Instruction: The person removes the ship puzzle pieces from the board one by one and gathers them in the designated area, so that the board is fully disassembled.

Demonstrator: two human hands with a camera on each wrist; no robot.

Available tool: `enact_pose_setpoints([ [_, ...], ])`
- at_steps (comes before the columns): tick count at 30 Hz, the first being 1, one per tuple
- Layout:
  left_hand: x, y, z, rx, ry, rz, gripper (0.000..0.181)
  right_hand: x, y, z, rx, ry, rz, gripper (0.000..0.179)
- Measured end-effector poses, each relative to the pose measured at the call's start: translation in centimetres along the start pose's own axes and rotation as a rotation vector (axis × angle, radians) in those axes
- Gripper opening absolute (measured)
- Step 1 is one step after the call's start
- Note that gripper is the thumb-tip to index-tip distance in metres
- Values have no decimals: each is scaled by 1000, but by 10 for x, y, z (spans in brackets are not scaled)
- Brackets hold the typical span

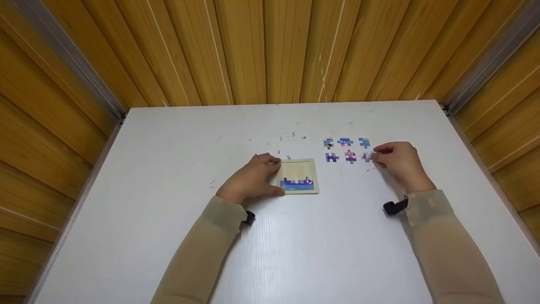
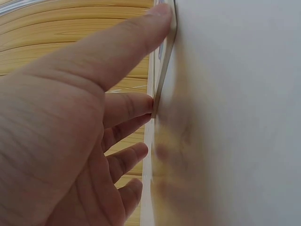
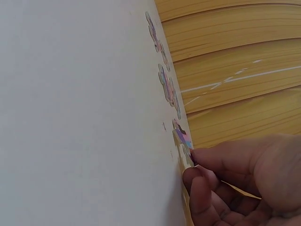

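A square wooden puzzle tray [image 1: 315, 176] lies on the table, its bottom row filled with blue and purple pieces. My left hand [image 1: 255, 177] holds its left side, with the thumb at the near corner and fingers at the far corner. In the left wrist view the thumb [image 2: 127, 44] and index finger touch the tray's edge [image 2: 164, 70]. To the right, my right hand [image 1: 398, 162] pinches a purple and pink puzzle piece [image 1: 365, 157] between thumb and fingertips, which partly hide it. In the right wrist view this piece [image 3: 182, 134] is low at the table surface.
Several loose pieces stand in two rows beside it: a blue one [image 1: 364, 142], a long blue one [image 1: 345, 142], a teal one [image 1: 328, 143], a purple one [image 1: 331, 157] and a pink one [image 1: 350, 156]. Small dark marks [image 1: 293, 135] dot the white table [image 1: 168, 169]. Wood-patterned panels [image 1: 244, 50] surround it.
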State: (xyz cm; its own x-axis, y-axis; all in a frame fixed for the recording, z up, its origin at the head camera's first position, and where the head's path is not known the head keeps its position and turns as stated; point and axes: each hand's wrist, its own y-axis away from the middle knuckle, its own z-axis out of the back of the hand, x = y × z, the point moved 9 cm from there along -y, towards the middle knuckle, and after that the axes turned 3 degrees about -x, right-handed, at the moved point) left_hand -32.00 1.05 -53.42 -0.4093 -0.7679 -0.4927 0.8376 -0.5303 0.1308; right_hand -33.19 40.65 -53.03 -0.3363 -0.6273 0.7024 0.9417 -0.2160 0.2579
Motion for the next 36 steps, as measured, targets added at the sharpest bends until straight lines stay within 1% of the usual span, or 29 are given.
enact_pose_setpoints([
  [7,-2,2,1,4,2,0,92,0,-3,4,-45,26,57,40],
  [11,-2,3,2,4,2,-12,92,1,-2,4,-55,6,61,39],
  [17,-2,2,2,6,4,-11,92,11,1,3,-82,17,86,39],
  [20,-1,1,1,5,4,-5,92,18,3,2,-96,28,112,40],
  [23,0,1,0,1,11,3,91,27,7,-2,-91,28,132,42],
  [28,0,0,2,-7,31,15,91,51,16,-14,-47,2,163,41],
  [36,-2,1,4,-18,32,16,89,99,37,-33,-37,-3,292,36],
])
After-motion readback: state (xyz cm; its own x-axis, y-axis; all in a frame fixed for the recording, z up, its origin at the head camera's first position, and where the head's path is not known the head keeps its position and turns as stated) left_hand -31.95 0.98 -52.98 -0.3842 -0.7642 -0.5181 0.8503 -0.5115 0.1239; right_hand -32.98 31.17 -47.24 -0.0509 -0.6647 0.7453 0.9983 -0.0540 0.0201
